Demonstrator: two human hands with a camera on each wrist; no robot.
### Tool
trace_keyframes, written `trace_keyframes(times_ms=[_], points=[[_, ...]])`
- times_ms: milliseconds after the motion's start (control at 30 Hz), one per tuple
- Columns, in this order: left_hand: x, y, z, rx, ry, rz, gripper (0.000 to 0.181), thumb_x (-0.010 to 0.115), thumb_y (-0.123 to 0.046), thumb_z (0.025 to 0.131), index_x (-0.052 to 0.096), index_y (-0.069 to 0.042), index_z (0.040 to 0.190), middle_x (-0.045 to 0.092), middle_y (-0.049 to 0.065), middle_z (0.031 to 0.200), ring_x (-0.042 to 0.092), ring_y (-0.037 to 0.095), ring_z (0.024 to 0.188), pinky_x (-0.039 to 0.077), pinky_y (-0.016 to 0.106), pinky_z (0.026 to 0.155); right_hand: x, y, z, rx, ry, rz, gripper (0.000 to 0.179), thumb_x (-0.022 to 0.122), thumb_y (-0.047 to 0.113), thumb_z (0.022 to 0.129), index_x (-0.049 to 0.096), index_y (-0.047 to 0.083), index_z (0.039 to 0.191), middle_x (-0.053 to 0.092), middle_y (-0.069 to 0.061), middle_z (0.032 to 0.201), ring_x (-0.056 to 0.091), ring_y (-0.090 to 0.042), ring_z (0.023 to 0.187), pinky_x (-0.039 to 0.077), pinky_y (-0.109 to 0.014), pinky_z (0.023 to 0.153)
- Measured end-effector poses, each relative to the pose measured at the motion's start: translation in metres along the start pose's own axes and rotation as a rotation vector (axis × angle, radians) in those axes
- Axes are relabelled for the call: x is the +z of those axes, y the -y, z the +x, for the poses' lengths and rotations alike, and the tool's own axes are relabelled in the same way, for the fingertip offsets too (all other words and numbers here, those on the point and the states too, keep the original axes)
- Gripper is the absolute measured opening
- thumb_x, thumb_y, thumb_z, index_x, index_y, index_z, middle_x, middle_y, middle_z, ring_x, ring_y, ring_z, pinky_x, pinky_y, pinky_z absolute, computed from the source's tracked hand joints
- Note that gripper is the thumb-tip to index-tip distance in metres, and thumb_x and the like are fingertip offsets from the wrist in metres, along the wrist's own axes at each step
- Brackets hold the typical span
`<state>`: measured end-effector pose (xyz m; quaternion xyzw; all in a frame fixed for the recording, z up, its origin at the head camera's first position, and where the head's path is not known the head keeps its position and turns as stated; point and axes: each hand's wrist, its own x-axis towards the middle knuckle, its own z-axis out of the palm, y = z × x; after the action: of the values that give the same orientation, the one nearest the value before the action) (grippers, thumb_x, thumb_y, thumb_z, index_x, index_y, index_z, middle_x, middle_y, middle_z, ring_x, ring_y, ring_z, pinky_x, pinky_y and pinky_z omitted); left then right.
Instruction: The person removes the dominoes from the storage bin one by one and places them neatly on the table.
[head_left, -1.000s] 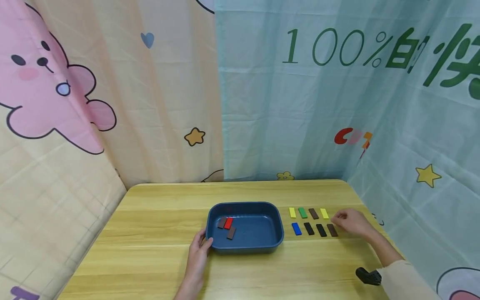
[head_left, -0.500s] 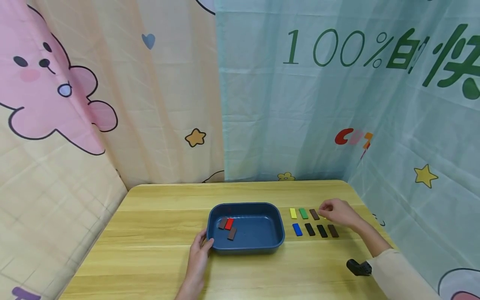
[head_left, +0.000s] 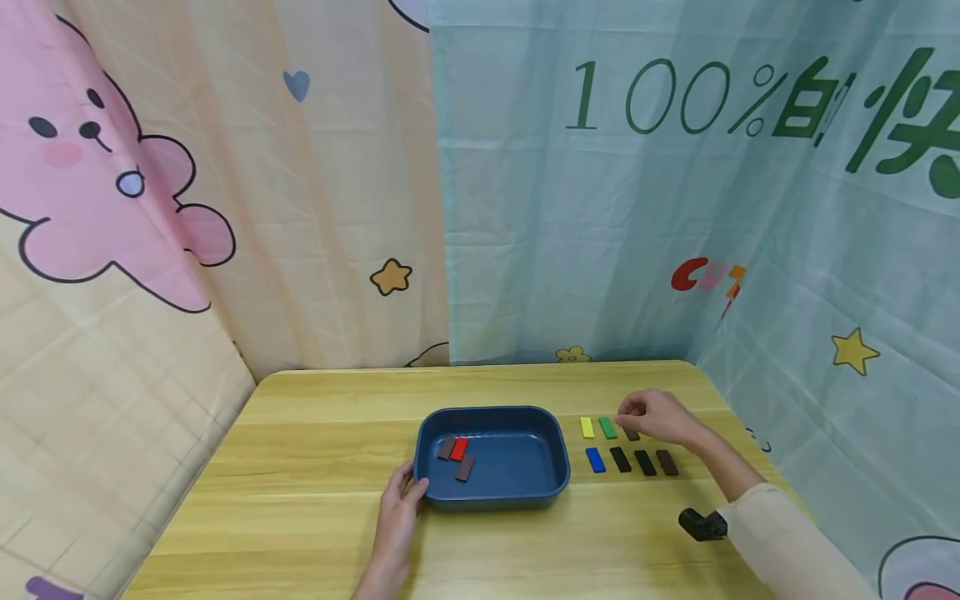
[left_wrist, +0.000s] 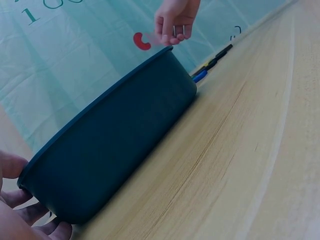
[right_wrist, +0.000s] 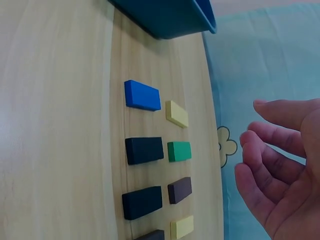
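My left hand (head_left: 397, 508) grips the left end of a dark blue plastic basin (head_left: 491, 503), thumb at the rim and fingers against the outer wall in the left wrist view. Inside lie a red block (head_left: 459, 450) and two brown blocks (head_left: 465, 468), flat like dominoes. My right hand (right_wrist: 285, 165) hovers over the back row of blocks, fingers loosely bent, thumb apart, nothing held. That row has a yellow block (right_wrist: 176, 114), a green block (right_wrist: 179, 151), a brown block (right_wrist: 180, 190) and another yellow block (right_wrist: 182, 227).
The front row holds a blue block (right_wrist: 142, 95), two black blocks (right_wrist: 144, 150) and a brown block (head_left: 667, 462), right of the basin. A black device (head_left: 702, 525) sits by the right sleeve. Printed curtains (head_left: 525, 250) hang behind the wooden table (head_left: 315, 483).
My right hand has moved left along the back row, from beyond its right end to above the brown block. The left hand and basin stay in place.
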<state>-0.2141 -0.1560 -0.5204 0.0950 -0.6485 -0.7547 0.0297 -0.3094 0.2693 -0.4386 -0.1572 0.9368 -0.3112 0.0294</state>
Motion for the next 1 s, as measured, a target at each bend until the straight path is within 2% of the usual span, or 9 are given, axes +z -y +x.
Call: trace_keyframes(times_ms=[167,567,767,1000], points=[[-0.001,0.001,0.000,0.008,0.005,0.003,0.051,0.048,-0.007,0.108,0.033,0.010,0.154,0.028,0.034,0.159,0.034,0.046,0.145,0.032,0.057,0.117,0.003,0.009,0.007,-0.007,0.021,0.010,0.017,0.073,0.023,0.098,0.073,0.006,0.098,0.067,-0.003,0.080,0.061,-0.031,0.071,0.048,-0.036,0.060],[0.000,0.000,-0.001,0.006,-0.005,0.001,0.050,0.048,-0.006,0.108,0.034,0.010,0.153,0.030,0.034,0.159,0.034,0.045,0.145,0.033,0.056,0.117,0.012,0.029,0.028,-0.099,0.066,-0.003,0.011,0.076,0.017,0.095,0.073,0.007,0.098,0.067,0.005,0.083,0.062,-0.017,0.074,0.054,-0.035,0.069],[0.000,0.001,-0.002,0.005,0.000,0.002,0.050,0.047,-0.007,0.108,0.034,0.010,0.154,0.029,0.034,0.159,0.034,0.045,0.145,0.033,0.056,0.117,0.021,0.041,0.040,-0.165,0.113,-0.003,0.019,0.076,0.021,0.096,0.073,0.004,0.104,0.070,0.006,0.089,0.066,-0.016,0.081,0.056,-0.037,0.075],[0.000,0.003,-0.001,0.013,0.000,-0.003,0.050,0.048,-0.007,0.108,0.034,0.010,0.153,0.029,0.034,0.159,0.037,0.046,0.144,0.033,0.056,0.117,0.037,0.062,0.053,-0.233,0.174,0.020,0.010,0.075,0.014,0.097,0.073,0.005,0.102,0.070,0.006,0.089,0.067,-0.012,0.082,0.057,-0.034,0.073]])
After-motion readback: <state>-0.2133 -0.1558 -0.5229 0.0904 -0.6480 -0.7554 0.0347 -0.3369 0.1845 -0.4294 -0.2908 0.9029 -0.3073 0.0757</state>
